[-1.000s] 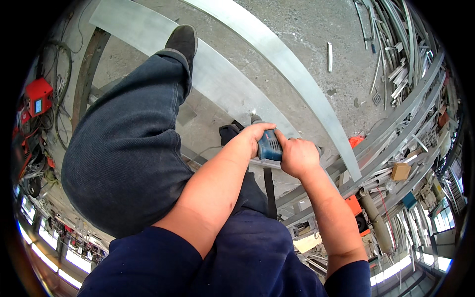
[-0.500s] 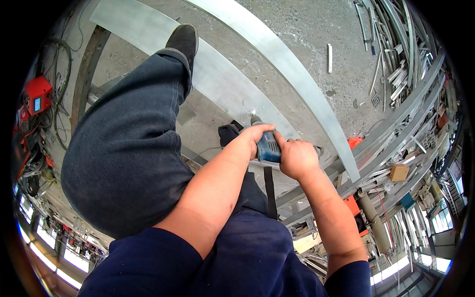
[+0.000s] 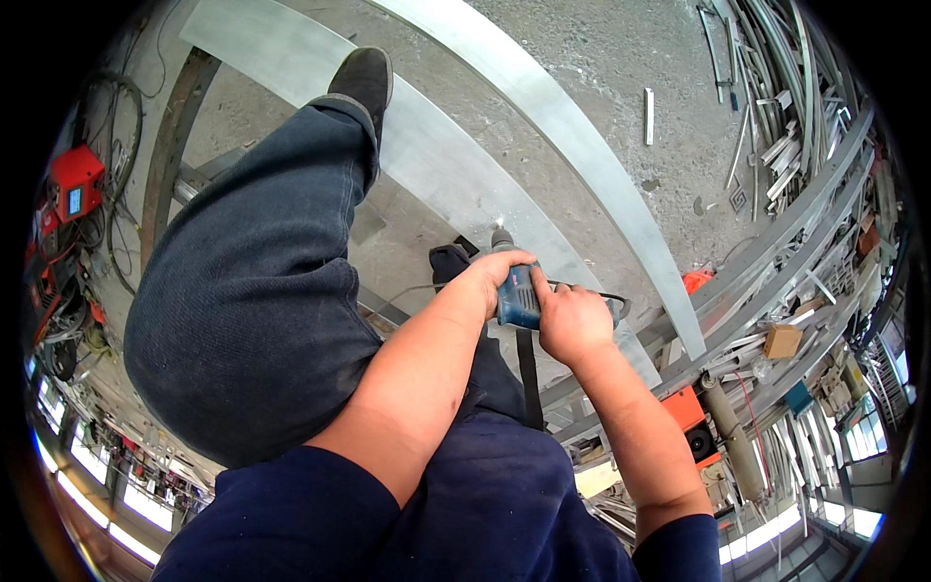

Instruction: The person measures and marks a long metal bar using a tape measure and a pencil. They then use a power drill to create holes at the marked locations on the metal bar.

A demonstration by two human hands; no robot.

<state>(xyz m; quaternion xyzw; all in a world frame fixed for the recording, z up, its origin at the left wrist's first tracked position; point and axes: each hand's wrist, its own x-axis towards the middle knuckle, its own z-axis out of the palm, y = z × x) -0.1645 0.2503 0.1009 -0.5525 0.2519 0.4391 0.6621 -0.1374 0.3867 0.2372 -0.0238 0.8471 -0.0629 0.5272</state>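
Note:
A blue power drill (image 3: 519, 299) with a dark chuck stands over a long flat grey metal strip (image 3: 456, 160). Its front end meets the strip's surface, where pale shavings lie; the bit's tip is too small to make out. My left hand (image 3: 499, 274) wraps around the drill's body near the chuck. At the rear, my right hand (image 3: 574, 322) grips the handle, mostly covering it, and a black cable loops out beside it. My left shoe (image 3: 361, 80) rests on the same strip, farther off.
A second curved metal strip (image 3: 582, 136) runs beyond the first. Metal offcuts (image 3: 781, 160) and long bars lie to the right, near a cardboard box (image 3: 783, 340). To the left are a red machine (image 3: 76, 184) with a small screen and coiled cables. A dark beam (image 3: 175, 145) lies under the strip.
My right hand and the drill's rear have shifted slightly left and toward me, while the front end stays near the same spot. More of the cable and an orange box now show.

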